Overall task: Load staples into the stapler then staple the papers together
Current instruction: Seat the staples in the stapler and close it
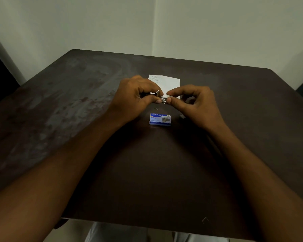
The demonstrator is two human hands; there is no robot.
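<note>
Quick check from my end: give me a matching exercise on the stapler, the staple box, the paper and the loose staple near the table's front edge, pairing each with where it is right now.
Things:
1. stapler
2. blue staple box
3. paper
4. loose staple

Places:
A. flat on the table, beyond the hands
B. near the table's front edge, to the right
C. held between the left hand and right hand
D. on the table, just nearer than the hands

Pairs: 1-C, 2-D, 3-A, 4-B
</note>
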